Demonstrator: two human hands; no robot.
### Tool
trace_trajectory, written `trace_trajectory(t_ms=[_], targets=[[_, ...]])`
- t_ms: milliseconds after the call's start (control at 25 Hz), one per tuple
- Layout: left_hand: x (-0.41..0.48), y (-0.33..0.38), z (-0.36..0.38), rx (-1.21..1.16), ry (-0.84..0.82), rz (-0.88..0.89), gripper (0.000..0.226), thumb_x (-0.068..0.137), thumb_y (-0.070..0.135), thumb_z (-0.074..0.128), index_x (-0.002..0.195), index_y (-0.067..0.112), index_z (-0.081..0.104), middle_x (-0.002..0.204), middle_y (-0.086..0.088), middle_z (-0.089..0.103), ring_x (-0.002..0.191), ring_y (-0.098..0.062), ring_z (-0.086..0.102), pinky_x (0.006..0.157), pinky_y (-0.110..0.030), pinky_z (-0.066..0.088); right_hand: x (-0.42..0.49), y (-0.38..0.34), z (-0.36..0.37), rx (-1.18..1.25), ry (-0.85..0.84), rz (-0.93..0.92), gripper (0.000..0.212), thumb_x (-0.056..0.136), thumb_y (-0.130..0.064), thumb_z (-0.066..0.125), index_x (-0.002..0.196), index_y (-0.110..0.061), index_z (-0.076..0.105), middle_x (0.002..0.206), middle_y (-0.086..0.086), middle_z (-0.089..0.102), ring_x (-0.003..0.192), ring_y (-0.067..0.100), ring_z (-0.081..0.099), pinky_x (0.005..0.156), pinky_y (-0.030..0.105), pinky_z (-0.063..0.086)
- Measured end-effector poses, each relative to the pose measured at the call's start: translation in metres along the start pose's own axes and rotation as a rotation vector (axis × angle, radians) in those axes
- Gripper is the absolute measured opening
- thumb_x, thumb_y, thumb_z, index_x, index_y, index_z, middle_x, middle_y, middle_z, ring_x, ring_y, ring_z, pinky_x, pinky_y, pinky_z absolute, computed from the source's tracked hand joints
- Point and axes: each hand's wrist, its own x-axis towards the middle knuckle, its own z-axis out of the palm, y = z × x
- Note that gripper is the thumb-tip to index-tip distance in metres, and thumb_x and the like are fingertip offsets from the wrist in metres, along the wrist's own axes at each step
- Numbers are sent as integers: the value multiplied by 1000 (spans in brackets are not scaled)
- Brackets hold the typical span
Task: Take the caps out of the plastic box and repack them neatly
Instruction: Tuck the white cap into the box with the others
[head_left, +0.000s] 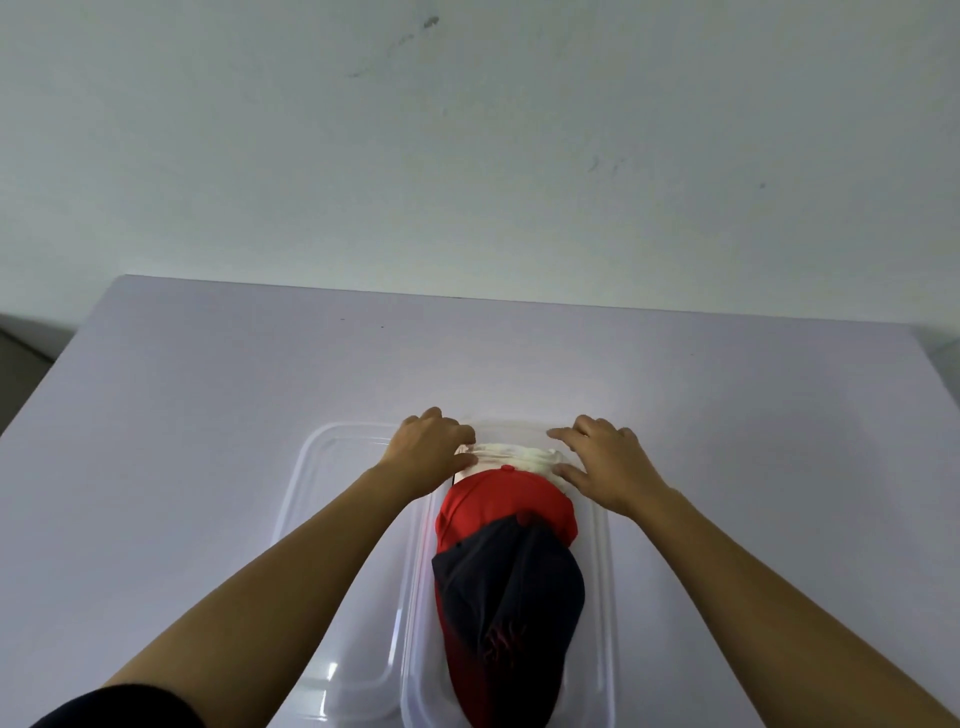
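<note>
A clear plastic box (602, 597) stands on the white table near the front edge. Inside lie a white cap (511, 456) at the far end, a red cap (506, 501) in the middle and a dark navy cap (511, 587) nearest me, overlapping one another. My left hand (428, 449) grips the left side of the white cap with curled fingers. My right hand (602, 462) rests on the cap's right side with fingers spread and thumb against the fabric.
The box's clear lid (332, 493) lies flat on the table just left of the box, partly under my left forearm. The white table (208, 389) reaches to a pale wall behind; its left and right edges are in view.
</note>
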Motion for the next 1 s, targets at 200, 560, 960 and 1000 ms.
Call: trace_trajectory(t_ms=[200,560,960,1000], targets=[[0,6,0,182,0,-48,37,94,43,41,119,23,61,111,-1,67,119,-21,43,92,-35,32,-5,-1,3,-98,63,53,36,92,-48,46,117,-25,60,114,-5,61,106,16,56,85,33,37],[-45,-5,5,-397,-94,-15,32,85,44,61,109,24,61,91,12,62,93,-13,49,85,-32,41,-38,-10,2,222,-166,-3,40,81,-60,54,98,-25,61,95,-11,63,81,10,58,73,29,45],[-100,-45,43,-669,453,-784,54,84,32,67,129,9,50,131,-9,45,115,-31,50,93,-40,43,-107,-87,44,358,381,-31,66,88,-62,37,141,-21,32,151,0,32,140,15,25,113,39,22],[-112,-60,53,-626,360,-998,67,81,39,68,133,6,42,138,-15,38,123,-37,41,97,-48,39,-115,-96,59,266,349,-53,69,89,-63,34,144,-23,26,156,-2,21,144,15,15,114,39,15]])
